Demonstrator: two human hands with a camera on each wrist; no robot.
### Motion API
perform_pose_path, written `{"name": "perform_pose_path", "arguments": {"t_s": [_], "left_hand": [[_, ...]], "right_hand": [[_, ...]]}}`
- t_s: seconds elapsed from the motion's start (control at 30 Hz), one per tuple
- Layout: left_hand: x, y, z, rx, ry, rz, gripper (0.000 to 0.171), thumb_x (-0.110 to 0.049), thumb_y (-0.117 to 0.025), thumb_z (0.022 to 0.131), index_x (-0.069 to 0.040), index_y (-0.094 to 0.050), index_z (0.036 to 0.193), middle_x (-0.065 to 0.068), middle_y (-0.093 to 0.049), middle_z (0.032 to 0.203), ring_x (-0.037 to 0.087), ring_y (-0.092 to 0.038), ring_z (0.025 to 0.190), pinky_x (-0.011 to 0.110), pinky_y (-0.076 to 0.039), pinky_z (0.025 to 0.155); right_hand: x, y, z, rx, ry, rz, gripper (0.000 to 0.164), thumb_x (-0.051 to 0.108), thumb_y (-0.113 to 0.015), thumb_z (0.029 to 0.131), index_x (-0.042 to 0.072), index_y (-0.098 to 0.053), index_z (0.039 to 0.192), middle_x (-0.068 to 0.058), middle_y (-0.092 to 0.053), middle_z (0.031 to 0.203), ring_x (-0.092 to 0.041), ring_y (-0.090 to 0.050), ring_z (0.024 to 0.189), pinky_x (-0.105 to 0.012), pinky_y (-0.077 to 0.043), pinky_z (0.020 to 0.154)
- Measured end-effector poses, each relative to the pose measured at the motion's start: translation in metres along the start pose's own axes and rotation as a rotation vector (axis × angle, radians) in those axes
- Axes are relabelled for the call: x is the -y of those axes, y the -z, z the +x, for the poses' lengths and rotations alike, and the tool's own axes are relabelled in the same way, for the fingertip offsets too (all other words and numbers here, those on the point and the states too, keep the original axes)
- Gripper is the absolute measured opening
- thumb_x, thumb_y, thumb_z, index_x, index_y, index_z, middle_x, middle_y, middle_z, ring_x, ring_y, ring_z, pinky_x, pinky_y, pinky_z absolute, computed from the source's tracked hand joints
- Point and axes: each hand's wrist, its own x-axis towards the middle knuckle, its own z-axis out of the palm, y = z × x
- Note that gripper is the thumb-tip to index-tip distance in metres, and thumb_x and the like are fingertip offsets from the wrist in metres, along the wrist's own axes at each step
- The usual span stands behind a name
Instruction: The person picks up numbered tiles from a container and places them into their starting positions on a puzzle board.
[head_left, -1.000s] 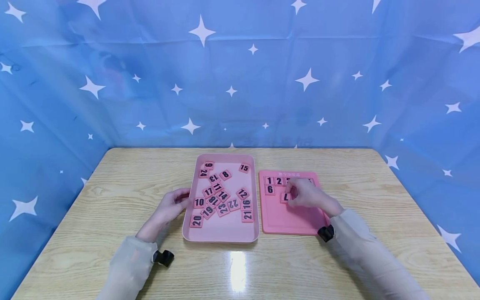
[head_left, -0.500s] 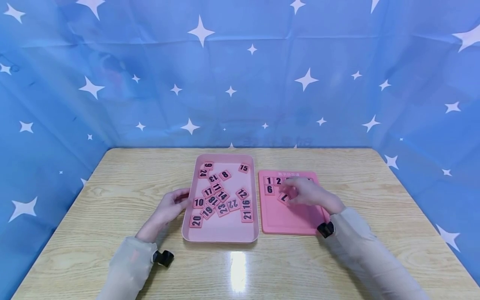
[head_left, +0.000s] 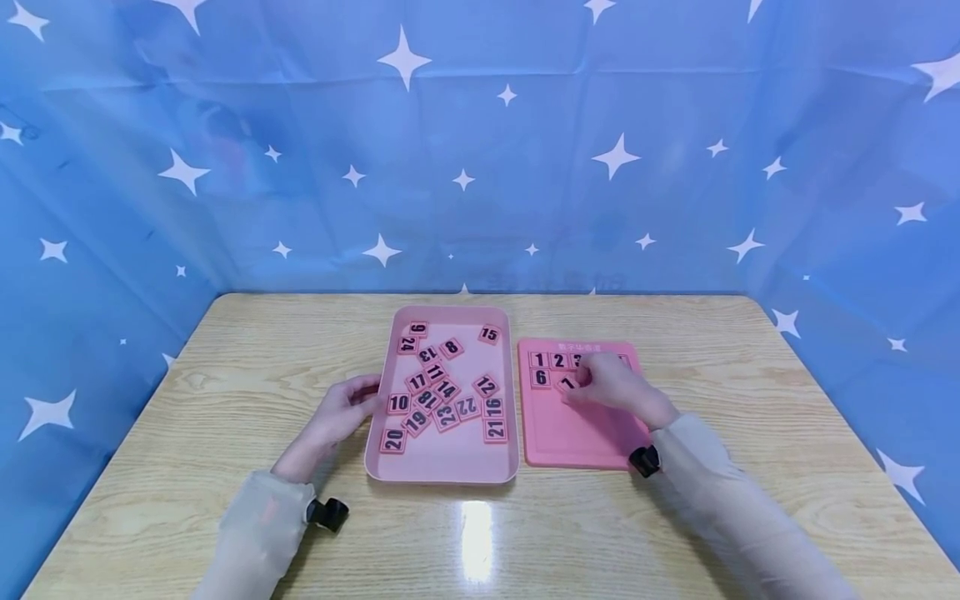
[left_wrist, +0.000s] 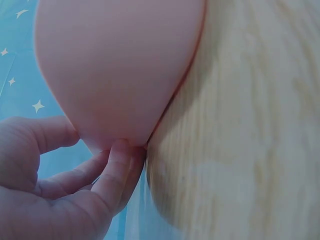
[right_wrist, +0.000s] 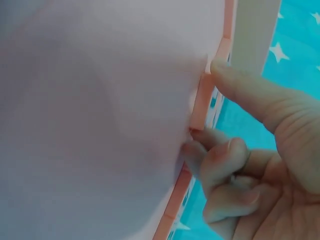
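My right hand [head_left: 617, 385] pinches a small pink number tile marked 7 [head_left: 567, 383] just below the top row on the pink puzzle board [head_left: 558, 437]. The tile is tilted and partly covered by the fingers. In the right wrist view, the tile's edge [right_wrist: 202, 102] shows between thumb and fingertips. Tiles 1 [head_left: 538, 360], 2 [head_left: 558, 361] and 6 [head_left: 540, 377] lie on the board; others in that row are partly hidden by the hand. My left hand [head_left: 341, 412] rests its bent fingertips against the left outer wall of the pink tray [head_left: 442, 472].
Several loose number tiles lie at mixed angles in the tray, such as 8 [head_left: 451, 347], 15 [head_left: 489, 334] and 20 [head_left: 393, 440]. Tray and board stand side by side on a wooden table [head_left: 247, 367]. A blue starry curtain [head_left: 480, 217] hangs behind.
My right hand has turned tile 7 from level to tilted and moved it slightly up and left, towards tile 6. The left hand stays at the tray.
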Motion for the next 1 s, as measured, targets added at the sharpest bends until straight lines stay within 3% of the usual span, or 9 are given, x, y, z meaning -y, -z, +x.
{"name": "perform_pose_path", "arguments": {"t_s": [0.13, 0.2, 0.43, 0.67, 1.0], "left_hand": [[0.000, 0.001, 0.000, -0.003, -0.002, 0.003, 0.041, 0.000, -0.055, 0.090, 0.014, -0.046, 0.128, 0.031, -0.054, 0.120, 0.033, -0.056, 0.104, 0.017, -0.047, 0.076], [0.000, 0.001, 0.000, -0.004, -0.004, 0.008, 0.041, -0.001, -0.055, 0.090, 0.014, -0.046, 0.127, 0.031, -0.054, 0.120, 0.033, -0.056, 0.104, 0.018, -0.047, 0.077], [0.000, 0.001, 0.001, -0.006, 0.001, 0.029, 0.041, -0.001, -0.055, 0.090, 0.013, -0.047, 0.127, 0.029, -0.055, 0.119, 0.033, -0.055, 0.105, 0.019, -0.048, 0.080], [-0.002, 0.001, 0.000, -0.005, -0.010, 0.018, 0.041, -0.001, -0.056, 0.090, 0.014, -0.047, 0.127, 0.031, -0.054, 0.119, 0.034, -0.055, 0.106, 0.016, -0.047, 0.078], [-0.001, 0.001, 0.000, 0.002, -0.012, 0.017, 0.041, -0.002, -0.056, 0.090, 0.014, -0.047, 0.127, 0.030, -0.054, 0.120, 0.035, -0.055, 0.107, 0.019, -0.048, 0.080]], "right_hand": [[0.005, -0.001, 0.003, -0.006, -0.052, -0.014, 0.052, 0.025, -0.079, 0.074, 0.017, -0.034, 0.051, 0.010, -0.023, 0.047, -0.006, -0.022, 0.045, -0.019, -0.022, 0.046], [0.006, 0.000, 0.004, 0.009, -0.059, -0.006, 0.051, 0.023, -0.080, 0.074, 0.017, -0.034, 0.051, 0.010, -0.023, 0.047, -0.006, -0.022, 0.046, -0.020, -0.022, 0.047], [0.008, 0.007, 0.007, 0.068, -0.061, -0.034, 0.017, 0.007, -0.075, 0.075, 0.003, -0.061, 0.067, -0.001, -0.054, 0.063, -0.013, -0.045, 0.057, -0.025, -0.039, 0.056], [0.009, 0.003, 0.012, 0.052, -0.128, -0.039, 0.014, 0.007, -0.073, 0.077, 0.005, -0.066, 0.066, 0.000, -0.057, 0.061, -0.011, -0.048, 0.054, -0.025, -0.041, 0.054], [0.009, 0.013, 0.013, 0.031, -0.140, 0.014, 0.015, 0.012, -0.075, 0.077, 0.004, -0.068, 0.068, -0.001, -0.060, 0.060, -0.010, -0.048, 0.052, -0.024, -0.042, 0.051]]}}
